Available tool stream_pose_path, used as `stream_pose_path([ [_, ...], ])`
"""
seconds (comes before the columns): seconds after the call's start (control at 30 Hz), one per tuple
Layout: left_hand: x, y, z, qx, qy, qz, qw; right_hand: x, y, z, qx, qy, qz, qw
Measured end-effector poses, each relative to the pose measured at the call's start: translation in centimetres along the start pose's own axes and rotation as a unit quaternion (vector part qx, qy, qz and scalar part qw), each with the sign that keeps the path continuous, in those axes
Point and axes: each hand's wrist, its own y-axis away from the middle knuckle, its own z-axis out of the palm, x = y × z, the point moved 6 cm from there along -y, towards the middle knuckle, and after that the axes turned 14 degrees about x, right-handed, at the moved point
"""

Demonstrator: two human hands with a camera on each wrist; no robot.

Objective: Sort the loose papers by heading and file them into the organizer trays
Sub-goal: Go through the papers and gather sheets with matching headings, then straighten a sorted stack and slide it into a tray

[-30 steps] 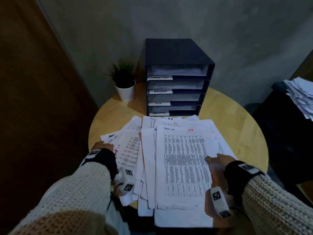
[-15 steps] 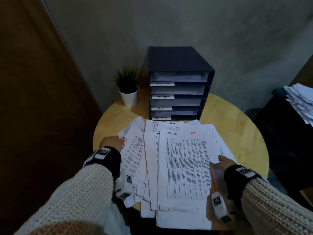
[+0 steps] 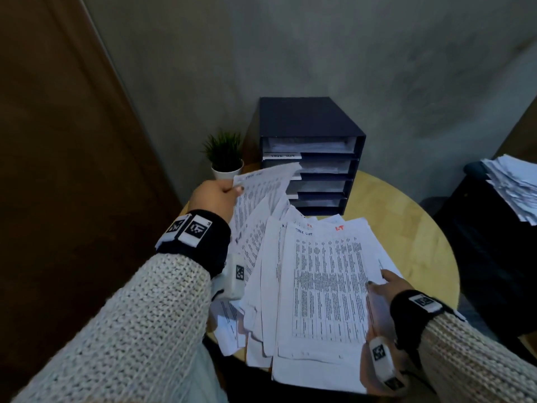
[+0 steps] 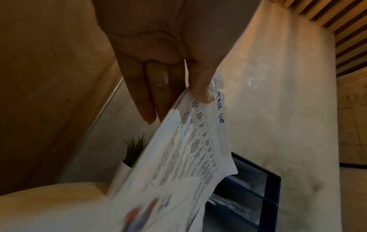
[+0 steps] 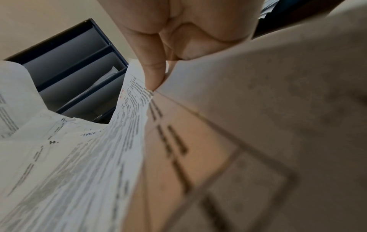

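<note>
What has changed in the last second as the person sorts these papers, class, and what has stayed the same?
The left hand, which lay at the left edge of the spread papers, now pinches a sheet headed "Task List" and has lifted it up towards the organizer. The right hand still holds the right edge of the top sheet. The organizer, the plant and the table have not moved.

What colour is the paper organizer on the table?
The organizer is dark navy blue, clearest in the head view.

Head looks down, wrists close, sharing organizer (image 3: 311, 158)
</note>
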Motion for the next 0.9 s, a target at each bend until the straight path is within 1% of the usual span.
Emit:
stream_pose_path([
  [0.07,1.1,0.1,-0.9,0.027,0.068,-0.002,0.997,-0.2,0.1,-0.4,0.005,-0.009,0.0,1.0],
  [0.1,1.9,0.2,-1.3,0.039,0.097,0.009,0.995,-0.5,0.1,-0.6,0.008,-0.013,-0.006,1.0],
  [0.2,5.3,1.0,-3.4,0.077,0.171,0.076,0.979,-1.3,0.3,-1.3,0.018,-0.024,-0.018,0.999],
  [0.3,8.7,2.2,-5.2,0.086,0.256,0.139,0.953,-2.0,0.3,-2.0,0.027,-0.046,-0.025,0.998],
  [0.4,11.4,3.4,-7.1,0.108,0.293,0.188,0.931,-2.7,0.0,-2.9,0.036,-0.127,-0.03,0.991],
  [0.5,13.3,3.9,-8.4,0.135,0.303,0.212,0.919,-3.3,-0.3,-3.5,0.022,-0.238,-0.026,0.971],
  [0.57,13.7,3.7,-8.4,0.14,0.293,0.209,0.923,-3.9,-0.4,-3.7,0.008,-0.289,-0.031,0.957],
  [0.63,13.2,3.2,-7.2,0.13,0.257,0.192,0.938,-4.8,0.2,-3.8,-0.015,-0.344,-0.035,0.938],
  [0.73,10.3,2.3,-4.3,0.104,0.229,0.113,0.961,-6.4,1.9,-3.6,-0.047,-0.413,-0.05,0.908],
  [0.8,8.1,2.1,-2.4,0.094,0.221,0.066,0.968,-7.2,2.9,-3.3,-0.078,-0.452,-0.054,0.887],
  [0.9,5.2,1.9,0.1,0.072,0.204,0.019,0.976,-7.9,4.3,-2.5,-0.123,-0.463,-0.067,0.875],
])
